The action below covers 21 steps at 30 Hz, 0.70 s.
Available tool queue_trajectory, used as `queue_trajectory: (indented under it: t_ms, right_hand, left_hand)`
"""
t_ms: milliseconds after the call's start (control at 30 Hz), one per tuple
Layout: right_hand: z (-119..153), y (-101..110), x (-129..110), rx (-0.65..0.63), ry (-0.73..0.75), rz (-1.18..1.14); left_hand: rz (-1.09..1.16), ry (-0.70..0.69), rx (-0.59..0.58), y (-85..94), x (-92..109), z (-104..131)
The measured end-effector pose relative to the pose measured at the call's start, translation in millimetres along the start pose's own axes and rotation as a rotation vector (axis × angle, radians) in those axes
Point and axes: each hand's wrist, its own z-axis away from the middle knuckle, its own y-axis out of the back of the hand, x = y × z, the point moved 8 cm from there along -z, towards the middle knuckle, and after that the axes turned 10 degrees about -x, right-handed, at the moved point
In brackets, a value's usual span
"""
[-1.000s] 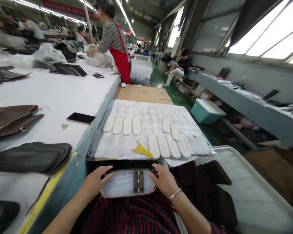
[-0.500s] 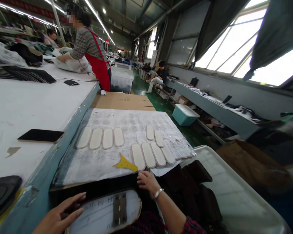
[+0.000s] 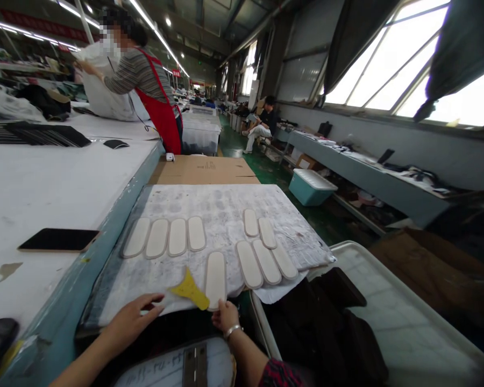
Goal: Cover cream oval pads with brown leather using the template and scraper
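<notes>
My right hand (image 3: 226,318), a bracelet at its wrist, pinches the near end of a long white oval pad (image 3: 215,277) with a darker edge. Just left of that pad lies a yellow Y-shaped scraper (image 3: 190,290). My left hand (image 3: 136,318) hovers left of the scraper with fingers apart and nothing in it. Below both hands is a translucent rounded plate (image 3: 157,371) with a metal hinge and handwriting. Several similar white pads (image 3: 177,236) lie in a row at the left of the paper-covered board (image 3: 226,199); others (image 3: 266,260) are grouped at the right.
A white table (image 3: 64,177) with a blue edge runs along the left, bearing a phone (image 3: 58,239). Dark brown pieces (image 3: 318,328) fill part of a pale tray (image 3: 403,301) at right. A person in a red apron (image 3: 159,113) stands beyond, lifting a white bag.
My right hand has taken hold of one pad and drawn it left, away from the right-hand group. The left hand has moved forward and right. The scraper has shifted slightly left in view.
</notes>
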Motion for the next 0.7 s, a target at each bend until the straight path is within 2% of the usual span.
queue_trajectory:
  t_ms: [67,167,233,333,400,567,700]
  right_hand:
    - [5.7,-2.0,-0.3,0.056,0.026,0.057]
    - [5.7,10.7,-24.1,0.12,0.134,0.154]
    - [0.8,19.2,-45.6,0.122,0.187,0.225]
    - [-1.4,23.7,-75.5,0.105,0.247,0.343]
    - [6.5,24.1,-93.0,0.115,0.313,0.419]
    - [37.1,28.4,-124.4,0.164,0.514,0.495]
    - [36.4,33.4,-133.5,0.139,0.559,0.41]
  left_hand:
    - [-0.119,-0.056,-0.073,-15.1,14.3,-17.8]
    - [-0.379,-0.12,-0.156,-36.2,24.9,-37.0]
    - [-0.53,-0.145,-0.205,-48.8,23.9,-48.3]
    - [-0.615,-0.141,-0.254,-63.2,16.1,-67.6]
    - [-0.658,-0.139,-0.279,-71.8,11.8,-80.0]
    - [-0.706,-0.11,-0.256,-80.7,3.6,-93.5]
    - [-0.702,-0.101,-0.19,-73.6,6.4,-92.2]
